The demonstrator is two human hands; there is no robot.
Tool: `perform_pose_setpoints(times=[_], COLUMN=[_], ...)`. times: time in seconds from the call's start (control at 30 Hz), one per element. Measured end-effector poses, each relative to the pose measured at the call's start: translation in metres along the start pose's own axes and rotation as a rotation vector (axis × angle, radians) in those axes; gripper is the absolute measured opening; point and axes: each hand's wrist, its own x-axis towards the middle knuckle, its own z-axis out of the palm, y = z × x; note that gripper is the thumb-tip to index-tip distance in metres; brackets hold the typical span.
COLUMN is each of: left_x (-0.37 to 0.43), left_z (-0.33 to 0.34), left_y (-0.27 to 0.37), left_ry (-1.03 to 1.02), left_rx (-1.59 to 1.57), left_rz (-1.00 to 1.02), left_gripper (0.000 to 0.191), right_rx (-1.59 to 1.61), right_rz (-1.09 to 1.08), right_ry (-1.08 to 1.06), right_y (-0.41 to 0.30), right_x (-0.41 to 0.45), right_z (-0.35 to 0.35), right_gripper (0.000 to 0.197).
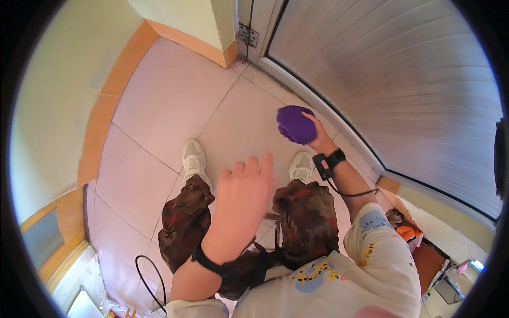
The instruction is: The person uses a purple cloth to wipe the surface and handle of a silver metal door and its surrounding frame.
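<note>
My right hand (320,137) grips a bunched purple cloth (297,124), its thumb across one side. The bundle is held out above the floor, left of the door's bottom edge; my other fingers are hidden beneath it. My left hand (247,175) hovers between my knees, its back turned up and its fingertips slightly blurred. Nothing shows in it, and its fingers are a little apart, though the palm is out of sight. A black strap with a small module (324,166) and a cable is around my right wrist, and a black band (208,260) circles my left.
A ribbed door panel (381,87) in a metal frame slants along the right. Pale tiles (175,83) cover the floor, edged by an orange baseboard (107,95) at the left wall. My shoes (193,157) stand apart. Assorted items (409,232) crowd the lower right.
</note>
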Motion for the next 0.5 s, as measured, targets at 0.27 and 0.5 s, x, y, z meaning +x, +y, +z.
perform_pose_setpoints(times=[0.27,0.5], left_x=[-0.005,0.006], left_z=[-0.006,0.008], left_y=[-0.008,-0.005], left_ry=[-0.143,-0.258], left_rx=[0.090,0.112], left_rz=[-0.083,-0.102], left_gripper=[0.047,0.049], right_rx=[-0.255,0.482], right_rz=[-0.627,0.041], right_ry=[-0.371,0.272], right_y=[0.017,0.006], right_x=[0.113,0.212], right_z=[0.129,0.105], right_gripper=[0.070,0.041])
